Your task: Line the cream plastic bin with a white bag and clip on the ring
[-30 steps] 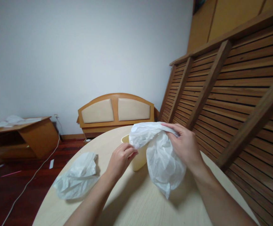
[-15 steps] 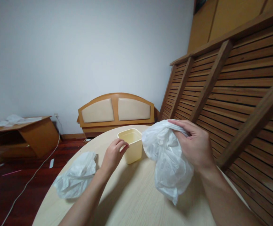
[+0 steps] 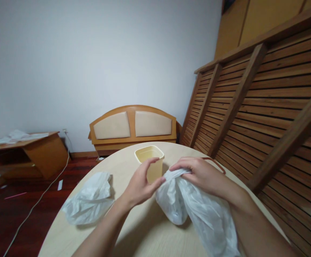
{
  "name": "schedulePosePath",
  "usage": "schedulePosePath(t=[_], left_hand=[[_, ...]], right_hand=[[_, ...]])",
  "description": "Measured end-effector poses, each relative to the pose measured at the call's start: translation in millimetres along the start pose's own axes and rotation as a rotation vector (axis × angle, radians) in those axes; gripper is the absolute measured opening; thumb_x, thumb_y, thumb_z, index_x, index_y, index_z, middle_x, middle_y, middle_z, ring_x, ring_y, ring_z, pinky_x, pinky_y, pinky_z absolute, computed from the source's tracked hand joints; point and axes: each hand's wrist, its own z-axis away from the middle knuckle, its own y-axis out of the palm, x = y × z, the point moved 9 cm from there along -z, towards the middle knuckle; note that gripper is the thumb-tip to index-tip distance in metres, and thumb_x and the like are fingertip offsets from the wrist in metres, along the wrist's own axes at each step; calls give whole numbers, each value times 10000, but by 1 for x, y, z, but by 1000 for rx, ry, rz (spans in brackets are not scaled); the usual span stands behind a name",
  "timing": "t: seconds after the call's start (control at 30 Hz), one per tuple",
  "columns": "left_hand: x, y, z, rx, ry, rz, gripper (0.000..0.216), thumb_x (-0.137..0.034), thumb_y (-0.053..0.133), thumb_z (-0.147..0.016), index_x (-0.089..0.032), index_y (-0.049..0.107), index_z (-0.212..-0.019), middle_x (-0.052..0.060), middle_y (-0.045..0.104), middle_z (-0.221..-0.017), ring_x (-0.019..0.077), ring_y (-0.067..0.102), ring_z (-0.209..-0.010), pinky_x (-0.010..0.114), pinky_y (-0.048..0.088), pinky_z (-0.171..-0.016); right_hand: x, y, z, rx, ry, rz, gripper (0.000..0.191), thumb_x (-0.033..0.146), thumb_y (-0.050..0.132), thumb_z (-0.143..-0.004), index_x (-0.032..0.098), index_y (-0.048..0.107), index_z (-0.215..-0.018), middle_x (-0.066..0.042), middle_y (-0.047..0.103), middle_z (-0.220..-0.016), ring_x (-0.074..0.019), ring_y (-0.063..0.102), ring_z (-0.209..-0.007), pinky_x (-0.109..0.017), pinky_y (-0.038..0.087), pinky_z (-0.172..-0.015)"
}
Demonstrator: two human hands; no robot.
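Note:
My right hand (image 3: 198,173) is closed round the gathered top of a white plastic bag (image 3: 173,205), which hangs low over the round table (image 3: 147,242) with its lower part spread toward me. What the bag contains is hidden. My left hand (image 3: 144,182) is open, thumb and fingers apart, with the thumb tip at the bag's upper left edge; I cannot tell whether they touch. Just behind my left hand stands a pale yellow square bin (image 3: 155,171), upright, its open top facing up. Another crumpled white plastic bag (image 3: 89,200) lies on the table's left side.
A thin brown strap-like thing (image 3: 216,164) lies behind my right hand. Slatted wooden boards (image 3: 252,117) lean along the right side. Beyond the table is a headboard (image 3: 132,125); a low cabinet (image 3: 45,153) and a white cable (image 3: 40,198) are at left.
My right hand has lowered the bag toward the tabletop and nearer to me. My left hand has left the bin's rim, opened, and moved right to the bag. The brown strap-like thing has come into view.

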Motion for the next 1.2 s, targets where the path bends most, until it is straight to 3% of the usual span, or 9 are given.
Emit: schedulePosePath(t=[0.1,0.23,0.37,0.47,0.6,0.73,0.97,1.1,1.2], left_hand=[[-17,25,5,146,0,125,803,-321,773,-826,-209,347,-1497,180,488,-1512,316,504,-1375,489,462,-1104],[-14,36,7,184,-44,195,685,-159,693,-852,-237,405,-1469,127,540,-1477,277,535,-1345,445,457,-1109],[-2,32,2,188,-127,168,399,-3,556,-762,-181,658,-1105,73,717,-1096,229,659,-1026,356,516,-925],[4,23,-1,170,-192,108,222,-26,528,-706,-169,639,-836,27,667,-819,188,608,-776,276,478,-697],[15,15,-1,178,-264,159,176,-64,479,-703,-178,586,-784,-5,618,-724,167,569,-691,247,420,-615],[25,9,1,174,-306,141,167,-78,468,-692,-189,541,-793,-7,613,-740,177,578,-719,261,426,-646],[7,35,11,418,-287,180,461,-251,662,-798,-176,564,-1243,68,696,-1130,229,638,-955,317,482,-845],[11,40,9,458,-274,146,205,-215,606,-836,-158,673,-1022,38,739,-983,209,652,-873,287,469,-790],[27,29,8,434,-321,24,138,-157,541,-832,-151,678,-850,33,739,-858,200,657,-798,268,450,-718]], right_hand=[[7,5,-3,-23,-35,-55,426,16,564,-781,248,739,-1092,-27,760,-1116,-209,694,-1050,-320,510,-956],[11,9,-4,-11,-54,-121,492,11,571,-801,259,680,-1211,-26,738,-1169,-197,679,-1072,-299,499,-947],[6,8,-3,-21,-35,-122,455,94,630,-847,261,638,-1270,-32,722,-1199,-194,682,-1055,-286,503,-908],[3,9,-3,-13,-33,-118,439,140,665,-854,257,625,-1275,-28,729,-1173,-192,688,-1021,-283,508,-882],[-2,10,-2,-12,-35,-121,426,197,698,-863,266,615,-1275,-26,715,-1224,-197,680,-1074,-291,504,-925],[-11,10,-1,-29,-8,-35,396,193,687,-868,279,639,-1251,-18,724,-1215,-209,683,-1077,-310,506,-930],[-21,13,-3,-26,-2,43,416,95,643,-838,273,678,-1213,-26,732,-1204,-232,673,-1114,-344,494,-962],[-23,14,-3,-18,13,17,433,118,653,-833,284,669,-1233,-23,719,-1236,-233,663,-1136,-351,487,-982],[-26,18,-1,27,24,7,456,150,656,-835,284,645,-1271,-30,707,-1263,-236,657,-1148,-349,483,-987]])
